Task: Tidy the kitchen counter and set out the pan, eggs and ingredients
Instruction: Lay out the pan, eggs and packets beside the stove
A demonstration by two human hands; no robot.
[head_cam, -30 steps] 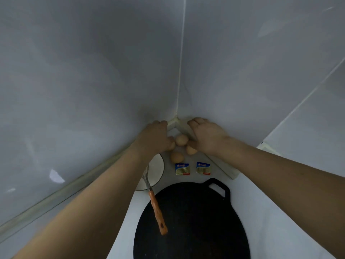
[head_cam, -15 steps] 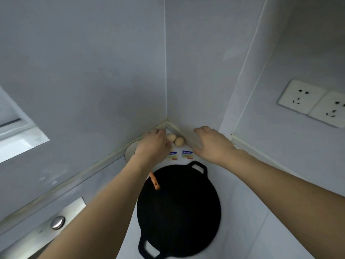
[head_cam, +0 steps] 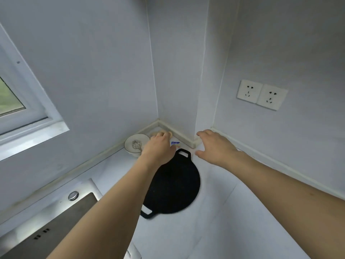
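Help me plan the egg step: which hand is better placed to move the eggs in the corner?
Probably the left hand: its fingertips are already at the eggs in the corner, beside the bowl. The right hand hovers open farther right, by the wall trim, touching nothing.

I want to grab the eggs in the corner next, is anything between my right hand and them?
Yes. Your left hand lies over the eggs in the corner and covers most of them. Your right hand hovers open to their right, by the wall's jutting corner. A small packet lies on the counter between.
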